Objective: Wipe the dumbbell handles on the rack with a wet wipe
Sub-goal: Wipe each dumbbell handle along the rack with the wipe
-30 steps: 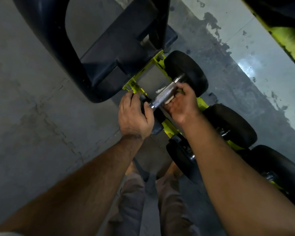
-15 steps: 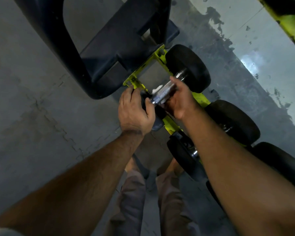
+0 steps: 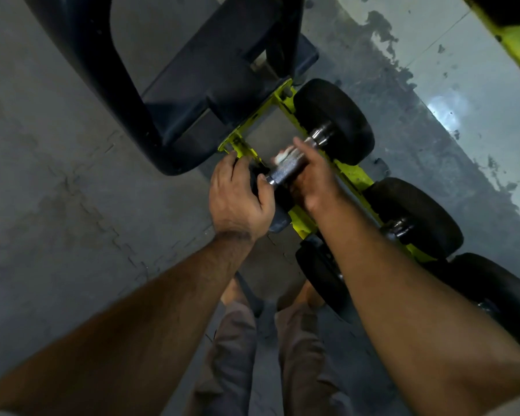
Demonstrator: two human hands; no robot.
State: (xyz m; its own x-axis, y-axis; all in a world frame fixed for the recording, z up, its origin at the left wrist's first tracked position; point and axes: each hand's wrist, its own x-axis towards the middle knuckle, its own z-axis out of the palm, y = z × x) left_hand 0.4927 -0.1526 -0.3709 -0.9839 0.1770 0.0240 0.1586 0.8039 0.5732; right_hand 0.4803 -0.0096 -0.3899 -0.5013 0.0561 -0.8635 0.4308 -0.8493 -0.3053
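The dumbbell lies across the yellow-green rack (image 3: 353,175), its knurled metal handle (image 3: 285,169) running from about 7 o'clock up toward 1 o'clock just above the middle of the view. The right hand (image 3: 311,178) is curled round that handle from the 4 o'clock side, with a scrap of white wet wipe (image 3: 280,156), blurred, showing past its fingertips at the handle's 11 o'clock edge. The left hand (image 3: 237,196) sits at 9 o'clock of the handle, its fingers curved over the dumbbell's near black head (image 3: 278,217), most of which it hides; its thumb touches the handle's lower end. The far black head (image 3: 336,121) stands at 1 o'clock, beyond the shiny collar.

Two more dumbbells rest on the rack toward 4 o'clock, the nearer one (image 3: 418,217) just beside the right forearm, the further one (image 3: 499,292) close to the right edge. A dark blue frame (image 3: 126,94) rises at 11 o'clock. At 6 o'clock the person's grey trousers (image 3: 300,355) show between the forearms, over a grey floor (image 3: 57,190)
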